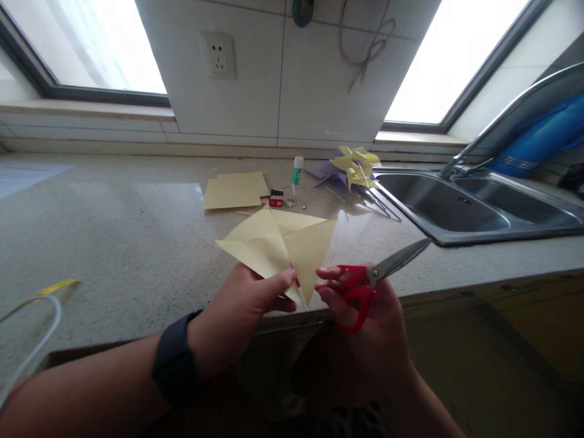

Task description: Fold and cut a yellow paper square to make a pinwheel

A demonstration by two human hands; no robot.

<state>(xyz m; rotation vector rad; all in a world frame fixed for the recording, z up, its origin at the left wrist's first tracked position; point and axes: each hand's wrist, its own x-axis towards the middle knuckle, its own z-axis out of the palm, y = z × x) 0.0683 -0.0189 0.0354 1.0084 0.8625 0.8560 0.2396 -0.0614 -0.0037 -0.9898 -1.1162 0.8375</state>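
My left hand (249, 304), with a dark band on its wrist, pinches the near corner of a pale yellow square of paper (279, 243) that is cut into triangular flaps and held above the counter edge. My right hand (365, 316) grips red-handled scissors (369, 283), fingers through the loops, the blades closed and pointing right and away. The fingertips of my right hand almost touch the paper's near corner.
On the speckled counter (114, 231) lie more yellow sheets (235, 190), a glue bottle (297, 170), a small red item (275, 202) and finished yellow and purple paper pinwheels (353, 167). A steel sink (456, 207) with a tap sits right. A white cable (41, 328) lies left.
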